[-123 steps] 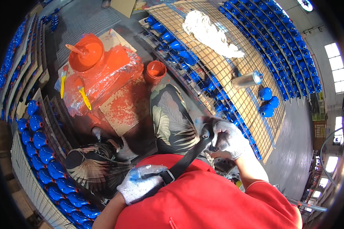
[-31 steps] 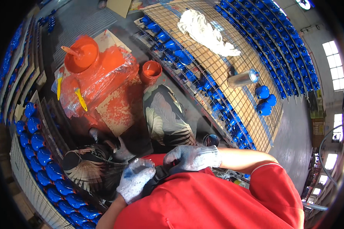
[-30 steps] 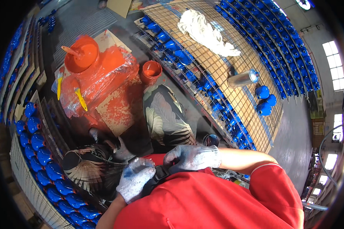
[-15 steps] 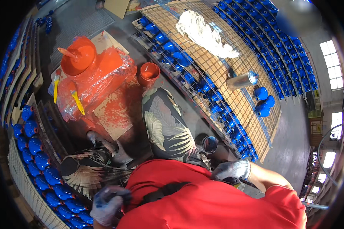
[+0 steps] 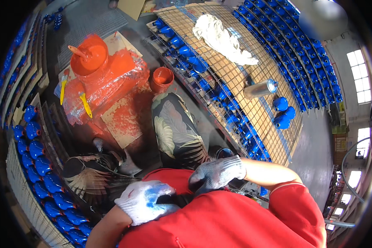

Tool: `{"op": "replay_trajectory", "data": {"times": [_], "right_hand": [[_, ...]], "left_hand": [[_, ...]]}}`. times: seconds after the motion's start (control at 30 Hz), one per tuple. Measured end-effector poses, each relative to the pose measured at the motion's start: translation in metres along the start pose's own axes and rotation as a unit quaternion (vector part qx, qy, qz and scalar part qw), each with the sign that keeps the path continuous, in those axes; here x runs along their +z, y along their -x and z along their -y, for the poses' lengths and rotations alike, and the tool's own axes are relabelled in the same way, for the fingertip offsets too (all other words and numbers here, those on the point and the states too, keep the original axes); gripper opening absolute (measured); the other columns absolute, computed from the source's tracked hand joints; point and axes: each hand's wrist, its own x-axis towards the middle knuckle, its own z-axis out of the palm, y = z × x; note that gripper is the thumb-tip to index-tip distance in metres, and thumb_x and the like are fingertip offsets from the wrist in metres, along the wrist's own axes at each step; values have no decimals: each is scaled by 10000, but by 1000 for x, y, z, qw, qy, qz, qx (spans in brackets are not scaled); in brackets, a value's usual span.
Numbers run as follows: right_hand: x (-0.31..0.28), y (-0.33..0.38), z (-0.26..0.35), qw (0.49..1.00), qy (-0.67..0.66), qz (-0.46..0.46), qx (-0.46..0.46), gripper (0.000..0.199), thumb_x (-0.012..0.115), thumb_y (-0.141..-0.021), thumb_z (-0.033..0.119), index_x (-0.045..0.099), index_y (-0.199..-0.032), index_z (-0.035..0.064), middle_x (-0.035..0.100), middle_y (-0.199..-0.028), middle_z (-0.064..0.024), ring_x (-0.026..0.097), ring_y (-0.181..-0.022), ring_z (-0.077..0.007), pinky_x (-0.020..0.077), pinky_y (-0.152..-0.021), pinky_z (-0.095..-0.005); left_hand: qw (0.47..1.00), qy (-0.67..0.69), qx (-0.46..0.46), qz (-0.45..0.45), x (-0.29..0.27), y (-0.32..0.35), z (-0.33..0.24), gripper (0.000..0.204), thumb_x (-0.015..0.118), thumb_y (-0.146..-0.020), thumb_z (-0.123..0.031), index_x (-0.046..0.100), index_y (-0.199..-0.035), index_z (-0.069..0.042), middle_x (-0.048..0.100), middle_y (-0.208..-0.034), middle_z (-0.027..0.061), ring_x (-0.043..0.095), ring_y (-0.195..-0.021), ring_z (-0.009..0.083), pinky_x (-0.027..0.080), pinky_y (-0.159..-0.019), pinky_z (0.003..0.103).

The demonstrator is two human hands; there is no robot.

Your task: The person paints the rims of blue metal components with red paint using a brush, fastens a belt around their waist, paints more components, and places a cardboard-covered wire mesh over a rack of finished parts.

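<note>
At the far left, stacked boards bend along the rim of the view, with rows of glossy blue pieces lined up on a wire rack below them. Next comes a block covered in clear plastic and smeared with orange-red paint; two yellow-handled brushes lie at its left and front sides, the first brush upright in the view, the second brush slanting. On the block sits a bucket of the same paint, a stick leaning out of it, and a stained cardboard sheet lies in front. The gloved left hand, blue-stained, rests at the front of the red shirt, its grip curled, thumb and forefinger apart; whether it has hold of anything I cannot tell. A small red pot stands beyond the knee of the leaf-patterned trousers. The gloved right hand is at the shirt's front too, just beside the left, its grip bent downward; its fingertips are partly hidden, so what it grasps cannot be told. The shirt lies beneath and between both hands. Farther right, a mesh rack carries a bundled white cloth, a tilted metal can and three blue pieces. Beyond it rise tiers of blue pieces, then windows.
</note>
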Motion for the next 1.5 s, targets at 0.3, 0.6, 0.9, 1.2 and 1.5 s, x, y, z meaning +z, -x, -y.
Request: {"op": "replay_trajectory", "data": {"times": [0.3,0.6,0.9,1.2,1.5], "right_hand": [[11,55,-15,981,-169,-11,93,164,623,-909,212,633,-863,54,576,-706,-2,587,-622,-86,476,-516,-240],[20,112,-114,719,-283,-632,55,258,625,-925,292,618,-786,75,590,-664,6,517,-518,-72,415,-472,-240],[-36,223,-287,263,-550,-781,-138,271,603,-925,287,570,-1048,47,588,-782,-106,563,-549,-228,513,-473,-327],[-92,256,-352,223,-701,-630,-249,347,603,-931,373,488,-676,168,454,-533,17,412,-417,-136,323,-374,-266],[-33,238,-285,312,-579,-735,-165,267,670,-904,332,541,-704,211,485,-494,95,434,-357,-54,324,-306,-217]], "left_hand": [[1000,-17,14,8,-5,4,0,506,678,-817,-497,694,-1109,-85,689,-1108,135,653,-1036,315,514,-902,399],[985,108,-96,-93,-25,2,-5,207,623,-877,-159,689,-1035,-43,693,-1057,121,653,-1012,257,503,-917,352],[998,16,-55,24,49,-77,27,270,638,-895,-271,685,-1003,-28,684,-1019,110,640,-1007,256,490,-914,338],[985,-142,-45,-91,34,-124,30,321,661,-836,-414,720,-935,-115,698,-907,117,672,-870,312,539,-784,394],[987,24,-148,-59,41,-131,40,452,599,-865,-497,721,-1048,-102,688,-1120,128,650,-1028,314,497,-925,366]]}}
